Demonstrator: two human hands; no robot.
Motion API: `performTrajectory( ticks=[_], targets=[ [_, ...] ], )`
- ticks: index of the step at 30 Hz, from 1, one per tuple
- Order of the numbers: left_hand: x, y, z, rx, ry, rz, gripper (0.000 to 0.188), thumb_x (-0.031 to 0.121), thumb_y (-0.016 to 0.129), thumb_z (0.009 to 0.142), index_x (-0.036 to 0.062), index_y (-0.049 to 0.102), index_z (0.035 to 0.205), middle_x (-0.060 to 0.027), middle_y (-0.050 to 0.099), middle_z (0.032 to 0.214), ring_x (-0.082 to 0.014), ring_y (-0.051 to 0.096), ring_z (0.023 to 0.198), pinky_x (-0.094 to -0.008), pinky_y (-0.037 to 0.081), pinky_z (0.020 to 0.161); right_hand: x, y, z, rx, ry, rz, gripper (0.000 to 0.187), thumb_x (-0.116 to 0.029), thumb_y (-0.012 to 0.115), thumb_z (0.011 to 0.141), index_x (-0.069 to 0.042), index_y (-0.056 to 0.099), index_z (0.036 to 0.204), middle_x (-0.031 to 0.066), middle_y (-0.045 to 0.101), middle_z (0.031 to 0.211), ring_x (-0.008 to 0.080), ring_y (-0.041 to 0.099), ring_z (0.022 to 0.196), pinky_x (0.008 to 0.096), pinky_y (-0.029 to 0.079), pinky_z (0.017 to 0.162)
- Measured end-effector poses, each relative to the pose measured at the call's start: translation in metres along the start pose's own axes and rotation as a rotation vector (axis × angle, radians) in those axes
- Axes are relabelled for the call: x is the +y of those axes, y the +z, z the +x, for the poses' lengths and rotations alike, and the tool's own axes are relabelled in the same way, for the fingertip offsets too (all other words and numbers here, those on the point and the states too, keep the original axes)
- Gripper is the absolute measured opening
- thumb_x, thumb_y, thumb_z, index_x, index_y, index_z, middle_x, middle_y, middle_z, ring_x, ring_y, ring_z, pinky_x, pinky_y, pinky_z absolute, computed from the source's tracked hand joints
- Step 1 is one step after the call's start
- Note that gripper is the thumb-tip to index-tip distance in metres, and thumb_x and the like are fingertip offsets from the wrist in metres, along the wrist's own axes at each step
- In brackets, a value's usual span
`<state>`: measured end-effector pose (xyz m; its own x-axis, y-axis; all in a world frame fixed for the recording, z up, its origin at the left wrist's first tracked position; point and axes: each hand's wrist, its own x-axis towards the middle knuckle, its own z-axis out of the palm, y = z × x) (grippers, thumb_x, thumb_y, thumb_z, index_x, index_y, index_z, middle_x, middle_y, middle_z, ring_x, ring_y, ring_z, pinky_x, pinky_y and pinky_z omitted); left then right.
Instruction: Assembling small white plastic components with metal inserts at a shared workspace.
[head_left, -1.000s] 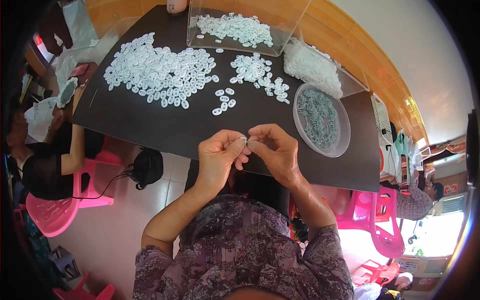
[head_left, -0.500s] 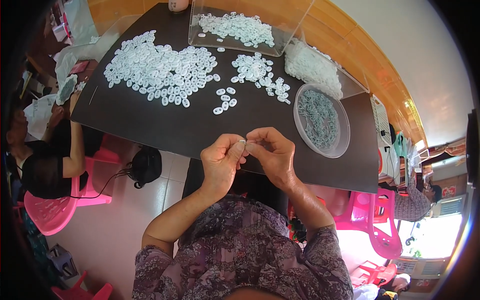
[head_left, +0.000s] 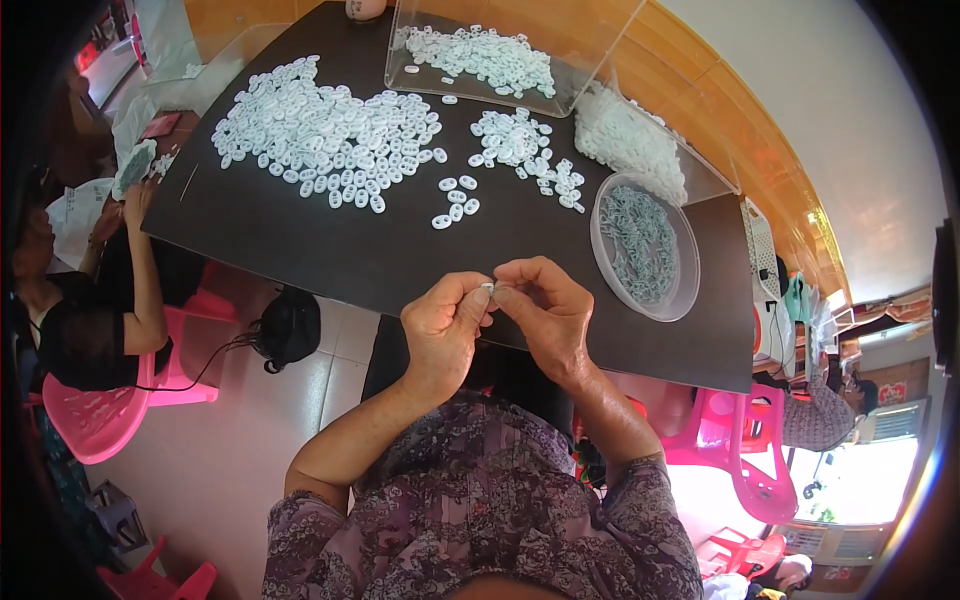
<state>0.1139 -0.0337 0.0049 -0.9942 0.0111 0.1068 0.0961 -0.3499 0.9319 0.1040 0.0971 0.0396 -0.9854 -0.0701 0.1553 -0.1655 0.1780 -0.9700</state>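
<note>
My left hand [head_left: 442, 328] and my right hand [head_left: 553, 318] meet fingertip to fingertip just in front of the table's near edge. Between the left thumb and forefinger is a small white plastic piece [head_left: 488, 286], mostly covered by the fingers. The right thumb and fingers are pinched against it; whatever they hold is too small to make out. Past my hands lie several loose white two-holed oval pieces [head_left: 457, 197]. A round clear tub [head_left: 688, 285] of small grey-green parts [head_left: 640, 240] stands to the right of my right hand.
On the dark table [head_left: 330, 245] are a large heap of white ovals [head_left: 325, 130] and a smaller pile [head_left: 515, 140]. A clear box [head_left: 392, 70] and a bag of white pieces [head_left: 625, 140] stand behind. Another person [head_left: 100, 330] sits at left; pink chairs [head_left: 105, 415] flank the table.
Both hands stay pinched together in nearly the same place. The view has shifted slightly, and the person at left has moved a hand a little.
</note>
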Motion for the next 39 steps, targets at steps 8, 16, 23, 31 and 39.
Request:
performTrajectory(
  ticks=[8,16,23,31,39],
  targets=[
    [-0.005,0.001,0.0,0.041,0.005,-0.023,0.011,0.008,0.056,0.091,-0.0017,0.061,0.093,-0.003,0.061,0.077,-0.0059,0.053,0.062,-0.0181,0.043,0.052,0.008,0.0,0.001,-0.051,0.017,0.0,0.014,0.003,0.059,0.084,0.004,0.06,0.097,0.0047,0.062,0.087,0.009,0.06,0.08,0.022,0.049,0.073],
    [-0.006,-0.003,0.003,0.048,-0.154,-0.307,0.012,0.007,0.055,0.091,-0.0032,0.06,0.093,-0.0051,0.062,0.076,-0.007,0.054,0.06,-0.0184,0.043,0.049,0.005,-0.001,0.0,-0.052,0.029,0.036,0.013,0.002,0.06,0.085,0.004,0.06,0.097,0.0048,0.064,0.087,0.0088,0.06,0.082,0.0224,0.049,0.076],
    [0.0,0.003,0.001,0.048,-0.141,-0.274,0.011,0.006,0.054,0.092,-0.0026,0.06,0.093,-0.0046,0.062,0.076,-0.0064,0.054,0.06,-0.0179,0.043,0.049,0.013,0.002,0.0,-0.038,-0.073,-0.035,0.002,0.004,0.056,0.085,0.002,0.056,0.087,0.0053,0.057,0.079,0.0103,0.057,0.071,0.0243,0.047,0.065],
    [-0.007,0.002,-0.001,0.065,-0.11,-0.178,0.011,0.006,0.054,0.091,-0.0043,0.059,0.091,-0.0074,0.063,0.079,-0.0089,0.055,0.061,-0.0209,0.045,0.05,0.022,0.009,0.002,-0.007,-0.215,-0.251,0.004,0.003,0.055,0.082,-0.001,0.054,0.082,0.0089,0.053,0.077,0.0196,0.054,0.066,0.0303,0.044,0.059],
    [-0.009,-0.007,0.011,0.087,-0.191,-0.255,0.013,0.007,0.057,0.089,-0.0059,0.06,0.091,-0.0108,0.064,0.076,-0.0125,0.057,0.058,-0.0223,0.046,0.048,0.015,0.003,0.01,-0.088,-0.011,-0.078,0.008,-0.004,0.053,0.089,0.001,0.057,0.084,0.0045,0.057,0.077,0.0116,0.055,0.072,0.0259,0.046,0.066]
  ],
)
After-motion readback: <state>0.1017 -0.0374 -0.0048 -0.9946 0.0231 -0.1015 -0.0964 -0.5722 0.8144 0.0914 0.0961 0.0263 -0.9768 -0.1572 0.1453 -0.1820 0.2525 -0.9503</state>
